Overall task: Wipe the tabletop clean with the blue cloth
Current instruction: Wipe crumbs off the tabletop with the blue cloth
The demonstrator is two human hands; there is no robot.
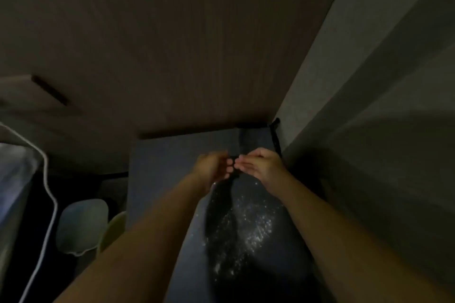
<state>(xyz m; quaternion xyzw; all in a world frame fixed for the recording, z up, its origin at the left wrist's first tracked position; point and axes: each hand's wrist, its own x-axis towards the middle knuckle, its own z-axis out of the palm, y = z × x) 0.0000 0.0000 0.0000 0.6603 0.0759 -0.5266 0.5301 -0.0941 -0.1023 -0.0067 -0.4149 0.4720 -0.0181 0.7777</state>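
**Wiping not yet finished: crumbs on the counter**

The person is holding both hands together above the far end of the dark counter [157,160]. The left hand [213,167] and right hand [258,166] are pinching a dark strip, probably the cloth [227,194], hanging between them. White specks [248,226] are lying nearer, so most wiping seems left.

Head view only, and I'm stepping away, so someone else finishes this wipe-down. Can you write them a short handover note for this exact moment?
Left hand: raised above the tabletop, fingers curled, meeting the right hand.
Right hand: same height, fingertips touching the left's; a dark strip hangs between them, possibly the blue cloth; too dim to confirm.
White specks are scattered on the tabletop below the hands, near the right wall.
Done: no wiped area is visible.
Left: wipe up the specks, then the remaining surface.
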